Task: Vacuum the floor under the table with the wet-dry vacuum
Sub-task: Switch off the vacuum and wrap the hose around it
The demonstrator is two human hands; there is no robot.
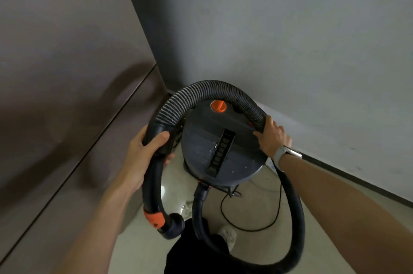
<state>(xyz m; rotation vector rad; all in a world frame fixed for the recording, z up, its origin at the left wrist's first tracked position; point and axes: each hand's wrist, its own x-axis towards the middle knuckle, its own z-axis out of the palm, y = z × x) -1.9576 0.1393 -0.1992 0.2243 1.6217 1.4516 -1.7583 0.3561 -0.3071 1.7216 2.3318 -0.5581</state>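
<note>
The wet-dry vacuum [223, 146] is a round dark grey canister with an orange knob [218, 106] on its lid, standing on the floor in a corner. Its black ribbed hose [207, 89] arches over the lid and loops down past my legs. My left hand [143, 157] grips the hose's rigid black handle end, which has an orange collar [154, 218] and an open nozzle mouth [175, 224] below. My right hand [273, 137] grips the hose at the canister's right edge, fingers touching the lid. A watch sits on that wrist.
A brown panelled wall [67, 72] runs close on the left and a grey wall [290, 39] with a dark skirting stands behind. A thin black power cord [250, 228] lies looped on the pale floor [257, 251]. My feet and dark trousers are directly below.
</note>
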